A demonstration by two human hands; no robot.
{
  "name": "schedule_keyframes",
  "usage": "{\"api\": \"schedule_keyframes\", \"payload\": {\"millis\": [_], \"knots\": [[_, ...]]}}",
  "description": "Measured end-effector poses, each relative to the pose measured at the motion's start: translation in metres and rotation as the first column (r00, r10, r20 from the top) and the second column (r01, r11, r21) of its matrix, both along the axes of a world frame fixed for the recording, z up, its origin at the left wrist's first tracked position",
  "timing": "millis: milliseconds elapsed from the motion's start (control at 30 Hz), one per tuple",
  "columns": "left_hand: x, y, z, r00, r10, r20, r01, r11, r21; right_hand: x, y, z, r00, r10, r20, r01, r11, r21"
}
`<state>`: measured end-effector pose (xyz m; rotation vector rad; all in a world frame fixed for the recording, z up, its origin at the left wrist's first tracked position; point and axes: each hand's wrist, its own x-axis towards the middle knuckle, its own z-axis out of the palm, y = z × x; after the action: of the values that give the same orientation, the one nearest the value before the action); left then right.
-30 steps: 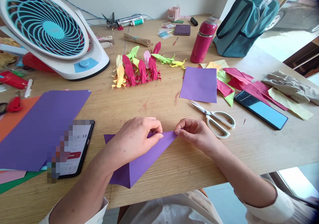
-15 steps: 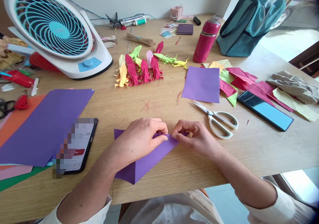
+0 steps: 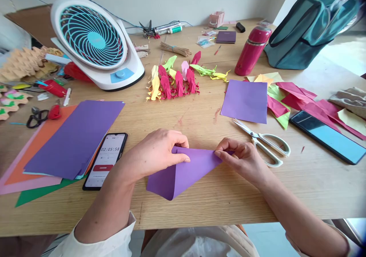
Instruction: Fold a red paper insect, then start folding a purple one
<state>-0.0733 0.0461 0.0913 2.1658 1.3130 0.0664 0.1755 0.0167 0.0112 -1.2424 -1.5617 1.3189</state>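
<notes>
A folded sheet of purple origami paper [image 3: 190,171] is held just above or on the wooden table, its lower left corner pointing toward me. My left hand [image 3: 158,154] grips its upper left part, thumb on the near face and fingers over the far edge. With thumb and forefinger, my right hand [image 3: 243,156] pinches the top edge near the right-hand point. White-handled scissors [image 3: 264,141] lie just beyond my right hand. A flat purple square of paper [image 3: 245,101] rests farther back, close to the scissors' tips.
Left of me lie stacked coloured sheets [image 3: 74,135] and a phone showing a timer [image 3: 107,162]. A fan [image 3: 97,43] stands behind them. Folded paper figures [image 3: 174,82] are grouped mid-table. Toward the right are a pink bottle [image 3: 253,51], paper scraps [image 3: 300,95], another phone [image 3: 328,135] and a teal bag [image 3: 300,36].
My hands have moved apart along the paper's top edge, the right one sliding toward the right-hand point. More of the purple paper shows between them. The camera view has turned to the left.
</notes>
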Motion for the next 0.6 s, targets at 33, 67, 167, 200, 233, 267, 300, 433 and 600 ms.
{"api": "schedule_keyframes", "payload": {"millis": [33,67,167,200,233,267,300,433,600], "knots": [[-0.001,0.0002,0.0005,1.0,0.005,0.002,-0.005,1.0,-0.001,0.0,0.0002,0.0002,1.0,-0.008,-0.002,0.008,1.0,-0.004],[-0.0018,0.0003,0.001,1.0,0.012,0.006,-0.012,1.0,-0.002,-0.0001,0.0002,0.0005,1.0,-0.014,-0.006,0.014,1.0,-0.008],[-0.0034,0.001,0.0013,0.999,0.043,0.023,-0.042,0.999,-0.01,-0.0005,0.0002,0.0015,1.0,-0.019,-0.011,0.018,1.0,-0.018],[-0.0036,0.0012,0.001,0.998,0.053,0.029,-0.053,0.999,-0.013,-0.0007,0.0001,0.0018,1.0,-0.018,-0.01,0.017,1.0,-0.019],[-0.0038,0.0015,0.0005,0.998,0.061,0.034,-0.061,0.998,-0.015,-0.0008,0.0001,0.002,1.0,-0.018,-0.008,0.018,1.0,-0.018],[-0.0039,0.0018,0.0,0.997,0.067,0.039,-0.067,0.998,-0.016,-0.0009,0.0,0.002,1.0,-0.02,-0.006,0.02,1.0,-0.018],[-0.004,0.0021,-0.0005,0.996,0.071,0.043,-0.071,0.997,-0.016,-0.001,0.0,0.0019,1.0,-0.023,-0.003,0.023,1.0,-0.018],[-0.0041,0.0033,-0.0013,0.996,0.081,0.045,-0.08,0.997,-0.021,-0.0007,-0.0002,0.0009,1.0,-0.025,0.002,0.025,0.999,-0.03],[0.0,0.0012,0.0032,0.997,0.076,0.034,-0.075,0.997,-0.021,-0.0007,0.0005,0.0008,1.0,-0.016,-0.001,0.016,0.999,-0.05]]}}
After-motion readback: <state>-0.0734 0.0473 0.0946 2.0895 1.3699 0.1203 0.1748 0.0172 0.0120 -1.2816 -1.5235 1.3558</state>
